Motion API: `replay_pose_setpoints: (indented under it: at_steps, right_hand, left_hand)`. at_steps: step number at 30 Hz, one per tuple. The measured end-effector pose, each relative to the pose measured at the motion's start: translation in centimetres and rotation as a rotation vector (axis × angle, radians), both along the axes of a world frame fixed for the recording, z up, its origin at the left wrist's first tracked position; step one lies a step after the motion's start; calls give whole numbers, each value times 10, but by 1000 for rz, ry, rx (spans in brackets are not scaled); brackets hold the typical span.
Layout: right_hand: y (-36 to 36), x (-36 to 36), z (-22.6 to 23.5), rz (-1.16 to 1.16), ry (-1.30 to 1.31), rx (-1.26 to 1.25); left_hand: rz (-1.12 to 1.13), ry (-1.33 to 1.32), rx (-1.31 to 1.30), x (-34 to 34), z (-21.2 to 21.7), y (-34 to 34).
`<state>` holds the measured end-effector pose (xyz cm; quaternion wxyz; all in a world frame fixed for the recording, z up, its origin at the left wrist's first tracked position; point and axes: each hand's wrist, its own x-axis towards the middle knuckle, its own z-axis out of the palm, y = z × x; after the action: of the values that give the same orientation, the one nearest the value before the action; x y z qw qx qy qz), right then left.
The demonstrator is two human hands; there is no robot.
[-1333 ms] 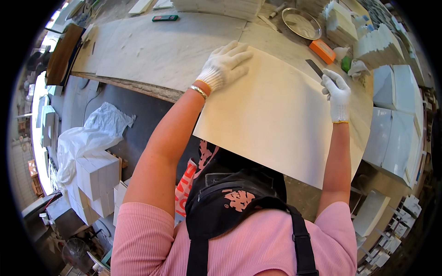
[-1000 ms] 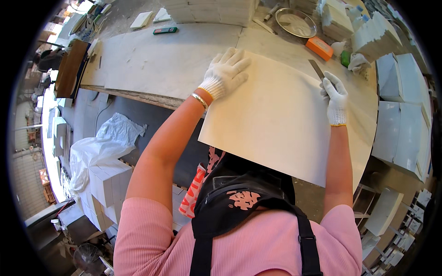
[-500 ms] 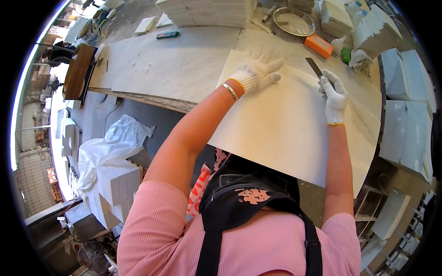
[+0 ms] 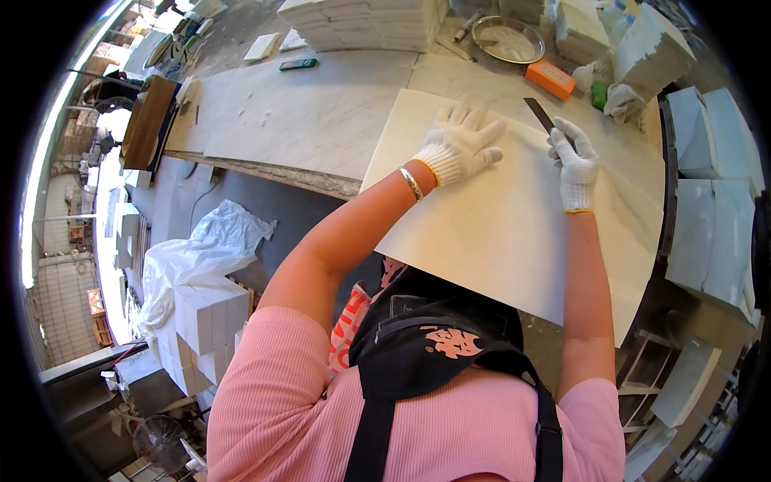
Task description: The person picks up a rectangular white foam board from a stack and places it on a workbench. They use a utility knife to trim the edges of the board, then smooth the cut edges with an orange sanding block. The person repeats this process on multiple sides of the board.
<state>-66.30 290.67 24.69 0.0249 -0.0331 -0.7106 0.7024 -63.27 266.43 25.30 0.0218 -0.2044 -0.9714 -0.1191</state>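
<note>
A large white sheet (image 4: 482,221) is laid out across the surface (image 4: 321,112), its near edge reaching past the surface's near side in front of the dark apron (image 4: 401,353). As far as can be judged, placing and steadying the sheet are done, while flattening looks incomplete: soft shading and a gentle bend are shown on its right part, between and beyond the two hands. No cut line or separated piece can be made out, and how much work is left cannot be told.

The sheet is covered at its far left part by the gloved left hand (image 4: 460,146), which is held palm down with the fingers spread and straight, pointing far; nothing is gripped by it. The left forearm is brought in from the near left and slanted far and to the right, with the elbow bent outward.

A dark flat tool (image 4: 539,115) is gripped by the gloved right hand (image 4: 577,165), the fingers curled around its near end and its free end aimed far and left. The right forearm is extended almost straight from near to far over the sheet's right part. Whether the sheet is touched by the tool cannot be told. Beyond the tool, an orange box (image 4: 551,79) is set near a round metal dish (image 4: 511,61).
</note>
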Motion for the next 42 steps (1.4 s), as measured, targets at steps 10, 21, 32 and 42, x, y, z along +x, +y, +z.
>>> replay_pose_setpoints:
  at_steps: [10, 21, 32, 42]
  right_hand:
    - [-4, -1, 0, 20, -5, -3]
    - [-3, 1, 0, -21, 8, 62]
    - [-3, 0, -1, 2, 0, 137]
    - [-12, 21, 29, 141, 212, 1292]
  left_hand:
    - [192, -6, 14, -33, -6, -37]
    - [-53, 90, 67, 8, -10, 4]
    - [365, 173, -24, -34, -15, -90]
    - [354, 214, 43, -29, -33, -100]
